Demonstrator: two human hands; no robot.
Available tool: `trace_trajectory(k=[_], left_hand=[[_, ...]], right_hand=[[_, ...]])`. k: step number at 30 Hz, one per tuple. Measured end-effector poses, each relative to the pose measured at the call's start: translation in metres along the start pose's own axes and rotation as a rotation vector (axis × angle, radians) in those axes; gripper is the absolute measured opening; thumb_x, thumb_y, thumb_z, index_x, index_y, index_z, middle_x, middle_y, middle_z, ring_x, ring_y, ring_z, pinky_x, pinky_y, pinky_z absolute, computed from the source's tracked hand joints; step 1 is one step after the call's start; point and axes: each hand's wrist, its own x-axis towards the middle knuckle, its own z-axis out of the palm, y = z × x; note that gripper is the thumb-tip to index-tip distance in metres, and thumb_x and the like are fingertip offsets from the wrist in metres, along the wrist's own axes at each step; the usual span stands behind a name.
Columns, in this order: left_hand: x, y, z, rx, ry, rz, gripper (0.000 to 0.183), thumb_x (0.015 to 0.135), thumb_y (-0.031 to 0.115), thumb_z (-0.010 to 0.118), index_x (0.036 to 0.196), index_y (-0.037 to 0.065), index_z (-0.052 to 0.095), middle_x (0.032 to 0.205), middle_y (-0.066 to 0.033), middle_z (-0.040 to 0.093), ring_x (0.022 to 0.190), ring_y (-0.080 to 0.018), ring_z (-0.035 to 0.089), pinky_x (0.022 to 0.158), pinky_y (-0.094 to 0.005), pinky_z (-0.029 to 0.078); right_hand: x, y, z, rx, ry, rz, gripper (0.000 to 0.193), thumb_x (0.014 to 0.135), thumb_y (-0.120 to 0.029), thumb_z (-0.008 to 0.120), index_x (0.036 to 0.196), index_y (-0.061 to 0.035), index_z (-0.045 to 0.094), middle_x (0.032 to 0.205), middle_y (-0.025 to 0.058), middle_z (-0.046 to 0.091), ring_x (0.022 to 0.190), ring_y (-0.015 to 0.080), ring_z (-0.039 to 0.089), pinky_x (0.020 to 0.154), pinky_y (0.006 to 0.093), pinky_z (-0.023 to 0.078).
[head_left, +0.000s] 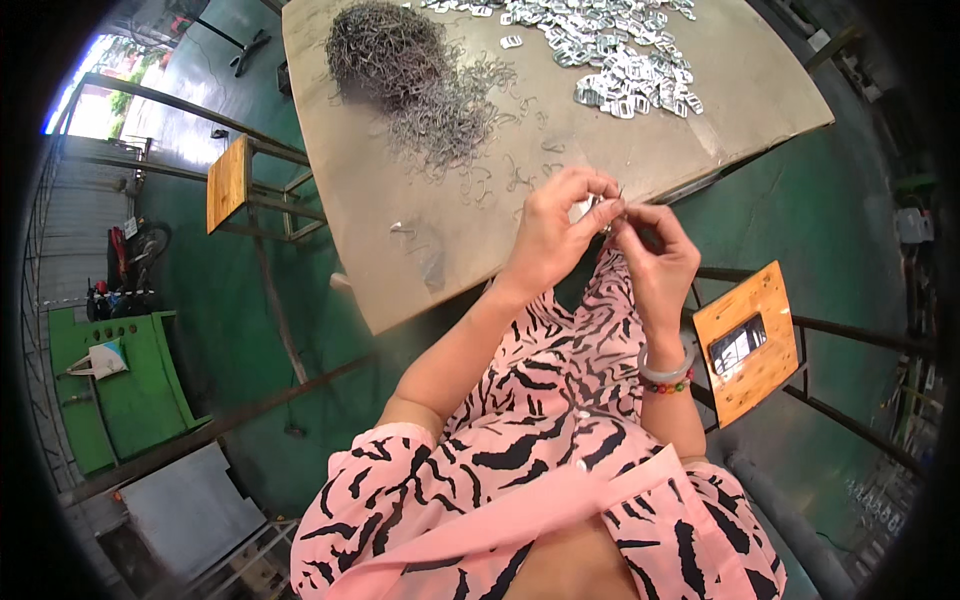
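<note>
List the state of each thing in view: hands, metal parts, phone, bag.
Left hand: pinched on a small shiny piece, mostly hidden
Right hand: fingers curled, meeting the left's; hold unclear
Wire hooks: tangled heap, some scattered loose
Metal buckles: loosely piled, some apart
Phone: lying flat on wooden stool
Bag: lying on green bench

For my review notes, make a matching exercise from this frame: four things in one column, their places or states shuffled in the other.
Things:
1. bent wire pieces
2. flat metal buckles
3. phone
4. small metal piece

Places or states:
A. lying on a wooden stool top
B. at the fingertips of the left hand
C. dark, in a tangled heap on the tabletop
D. silvery, scattered along the tabletop's far side, right of the heap

Pairs: 1-C, 2-D, 3-A, 4-B
</note>
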Motion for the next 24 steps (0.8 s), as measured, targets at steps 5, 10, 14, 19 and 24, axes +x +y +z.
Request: trace_trajectory(k=[5, 10, 14, 19, 24], left_hand=[[0.001, -0.003, -0.002, -0.115, -0.066, -0.057, 0.010, 0.087, 0.003, 0.056, 0.095, -0.002, 0.057, 0.090, -0.0040, 0.063, 0.086, -0.0095, 0.058, 0.079, -0.0243, 0.047], [-0.004, -0.002, -0.007, -0.108, -0.043, -0.062, 0.007, 0.086, 0.001, 0.057, 0.092, -0.002, 0.059, 0.086, -0.0048, 0.064, 0.083, -0.0097, 0.059, 0.077, -0.0240, 0.047], [-0.007, 0.007, 0.000, -0.175, -0.036, -0.099, 0.007, 0.084, -0.002, 0.057, 0.090, -0.003, 0.060, 0.082, -0.0062, 0.065, 0.079, -0.0106, 0.061, 0.073, -0.0250, 0.049], [-0.017, 0.008, 0.001, -0.176, -0.025, -0.057, 0.007, 0.085, 0.002, 0.057, 0.091, -0.001, 0.060, 0.081, -0.0061, 0.065, 0.079, -0.0104, 0.062, 0.072, -0.0261, 0.049], [-0.018, 0.003, 0.000, -0.253, -0.026, -0.062, 0.010, 0.086, 0.008, 0.059, 0.090, -0.001, 0.059, 0.080, -0.0057, 0.064, 0.075, -0.0096, 0.060, 0.069, -0.0253, 0.048]], right_hand=[[0.028, 0.002, -0.023, 0.033, -0.144, 0.037, 0.010, 0.080, 0.002, 0.062, 0.090, 0.0042, 0.065, 0.079, 0.0050, 0.063, 0.064, 0.0091, 0.059, 0.056, 0.0202, 0.048], [0.121, 0.035, -0.022, -0.282, -0.184, 0.018, 0.026, 0.082, -0.020, 0.065, 0.095, 0.0024, 0.066, 0.072, 0.0075, 0.063, 0.058, 0.0104, 0.057, 0.055, 0.0229, 0.047], [0.197, 0.105, -0.006, -0.759, -0.173, -0.245, 0.041, 0.075, -0.032, 0.069, 0.103, -0.0020, 0.064, 0.087, 0.0209, 0.063, 0.080, 0.0285, 0.060, 0.073, 0.0350, 0.047], [0.211, 0.120, -0.011, -0.976, -0.202, -0.248, 0.027, 0.070, -0.014, 0.069, 0.094, -0.0023, 0.064, 0.082, 0.0198, 0.063, 0.077, 0.0322, 0.061, 0.071, 0.0360, 0.048], [0.157, 0.088, -0.027, -0.458, -0.072, -0.094, 0.021, 0.074, -0.006, 0.065, 0.093, 0.0020, 0.063, 0.079, 0.0103, 0.065, 0.069, 0.0159, 0.062, 0.061, 0.0267, 0.049]])
